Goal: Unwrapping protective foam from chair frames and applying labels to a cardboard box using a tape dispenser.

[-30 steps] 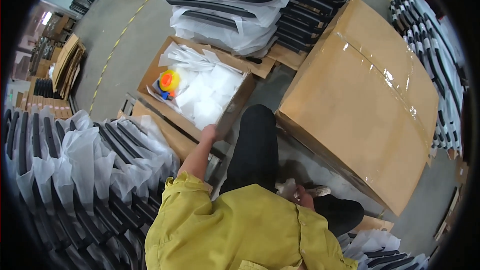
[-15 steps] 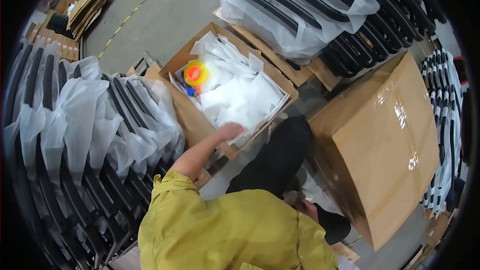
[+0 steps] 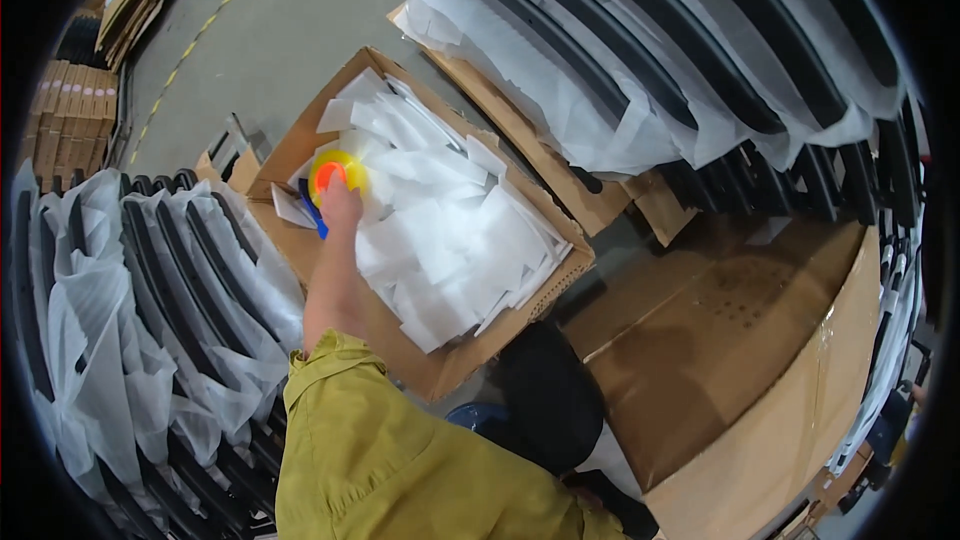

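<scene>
My left hand point(image 3: 343, 202) reaches into an open carton point(image 3: 285, 245), its fingers closed at the orange core of a tape dispenser point(image 3: 353, 172). The dispenser carries a yellow roll and has blue parts beside my wrist. It rests at the carton's left end, on and against loose white foam sheets point(image 3: 430, 230) that fill the box. My fingertips are partly hidden by the back of the hand. My right hand is out of sight.
A large open carton point(image 3: 710, 340) stands tilted on the right. Black curved tubes wrapped in white film are stacked at left point(image 3: 150, 280) and upper right point(image 3: 620, 50). Flattened cardboard point(image 3: 140, 0) lies at the far left. My dark-clad knee point(image 3: 550, 395) is beside the foam carton.
My left hand has gone from the foam carton's near edge to the tape dispenser. The view has shifted, the large carton's inside now shows, and my right hand has left the picture.
</scene>
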{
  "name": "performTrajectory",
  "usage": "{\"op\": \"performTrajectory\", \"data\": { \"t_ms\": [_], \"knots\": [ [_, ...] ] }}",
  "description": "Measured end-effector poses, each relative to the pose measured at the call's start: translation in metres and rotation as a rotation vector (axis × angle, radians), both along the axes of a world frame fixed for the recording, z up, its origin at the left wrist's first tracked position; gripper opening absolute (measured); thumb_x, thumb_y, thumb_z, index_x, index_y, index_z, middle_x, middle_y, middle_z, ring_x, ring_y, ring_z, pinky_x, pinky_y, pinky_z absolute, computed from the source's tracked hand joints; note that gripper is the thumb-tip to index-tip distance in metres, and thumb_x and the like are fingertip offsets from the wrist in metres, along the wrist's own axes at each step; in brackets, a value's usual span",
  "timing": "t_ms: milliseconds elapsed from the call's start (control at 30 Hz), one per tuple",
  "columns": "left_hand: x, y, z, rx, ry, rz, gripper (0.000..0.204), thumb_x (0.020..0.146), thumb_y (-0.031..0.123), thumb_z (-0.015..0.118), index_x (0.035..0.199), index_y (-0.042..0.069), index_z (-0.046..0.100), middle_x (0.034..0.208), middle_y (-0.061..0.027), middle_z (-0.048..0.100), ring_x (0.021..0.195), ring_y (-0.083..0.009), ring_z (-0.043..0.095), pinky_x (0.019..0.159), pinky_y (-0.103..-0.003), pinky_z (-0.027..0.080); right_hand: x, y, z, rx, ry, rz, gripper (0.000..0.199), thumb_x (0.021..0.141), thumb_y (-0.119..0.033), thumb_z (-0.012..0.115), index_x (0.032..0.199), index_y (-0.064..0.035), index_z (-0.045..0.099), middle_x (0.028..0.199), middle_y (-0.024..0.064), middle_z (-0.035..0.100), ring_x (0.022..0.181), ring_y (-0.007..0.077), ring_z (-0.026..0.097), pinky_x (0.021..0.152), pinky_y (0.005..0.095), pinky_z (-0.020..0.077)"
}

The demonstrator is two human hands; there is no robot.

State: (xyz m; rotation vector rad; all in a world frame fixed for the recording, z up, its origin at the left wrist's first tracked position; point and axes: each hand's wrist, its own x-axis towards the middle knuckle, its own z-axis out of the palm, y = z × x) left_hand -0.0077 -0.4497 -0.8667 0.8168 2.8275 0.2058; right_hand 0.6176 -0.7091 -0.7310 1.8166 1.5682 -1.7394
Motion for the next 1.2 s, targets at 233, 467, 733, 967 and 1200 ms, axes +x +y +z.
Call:
{"op": "performTrajectory", "data": {
  "t_ms": [233,467,733,967,1200],
  "knots": [
    [-0.009,-0.025,-0.002,-0.036,-0.049,-0.021,0.037,0.068,0.024,0.066,0.096,0.005,0.050,0.091,-0.0174,0.057,0.090,-0.0335,0.052,0.075,-0.042,0.043,0.059,-0.014,0.026,-0.006,0.105,0.062,0.027,0.076,-0.025,0.052,0.098,-0.0085,0.056,0.088,0.0157,0.058,0.080,0.0322,0.057,0.067,0.0372,0.0457],
    [0.041,-0.093,0.116,0.622,-0.232,-0.235,0.035,0.070,0.021,0.063,0.093,-0.002,0.050,0.088,-0.0176,0.053,0.084,-0.0337,0.050,0.072,-0.038,0.040,-0.001,-0.019,0.047,0.135,0.276,0.088,0.028,0.077,-0.025,0.052,0.099,-0.0091,0.055,0.088,0.0147,0.059,0.080,0.0312,0.057,0.067,0.0366,0.0459],
    [0.192,-0.090,0.425,0.626,0.176,-1.616,0.044,0.062,0.012,0.066,0.101,0.004,0.048,0.094,-0.0112,0.050,0.089,-0.0271,0.048,0.077,-0.038,0.035,-0.041,-0.002,0.212,0.602,-0.073,0.194,0.028,0.074,-0.020,0.061,0.097,-0.0045,0.056,0.087,0.0142,0.059,0.077,0.0280,0.058,0.067,0.0334,0.0475],
    [0.448,-0.086,0.476,0.893,0.526,-2.644,0.029,0.069,0.010,0.052,0.098,0.006,0.050,0.088,-0.0047,0.049,0.096,-0.0178,0.048,0.091,-0.039,0.031,-0.014,-0.064,0.381,1.271,-0.013,-0.062,0.026,0.070,-0.013,0.066,0.092,-0.0031,0.057,0.077,0.0107,0.060,0.064,0.0259,0.058,0.056,0.0307,0.0465],
    [0.623,-0.113,0.369,0.943,0.299,-3.125,0.024,0.071,0.010,0.050,0.095,0.009,0.052,0.095,-0.0041,0.052,0.096,-0.0182,0.049,0.094,-0.038,0.030,-0.049,-0.144,0.464,1.475,0.237,-0.070,0.022,0.073,-0.016,0.062,0.086,0.0004,0.056,0.073,0.0096,0.060,0.068,0.0173,0.059,0.056,0.0277,0.0470]
  ]
}}
